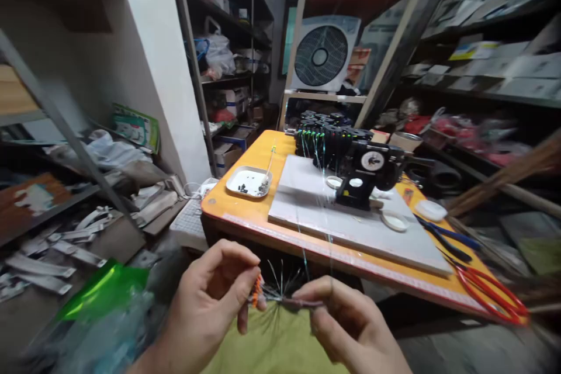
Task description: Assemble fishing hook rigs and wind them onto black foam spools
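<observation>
Both of my hands are held close together in front of the table's near edge. Between them lies a thin dark rod (302,303) with a tuft of fine filaments (280,286) fanning out from it. My left hand (210,298) pinches the rod's left end, where an orange wrapping (256,290) shows by the thumb. My right hand (355,321) has its thumb and fingers closed on the right end. Shiny threads (302,242) come down from a black machine with spools (328,152) toward the right hand; their lower ends are hard to make out.
On the orange table (236,219), a white tray (228,188) holds small dark bits and a stick. The machine stands on a grey board (307,216). Red-handled scissors (491,298) and pliers (451,239) lie at right. A box fan (324,52) and loaded shelves stand around.
</observation>
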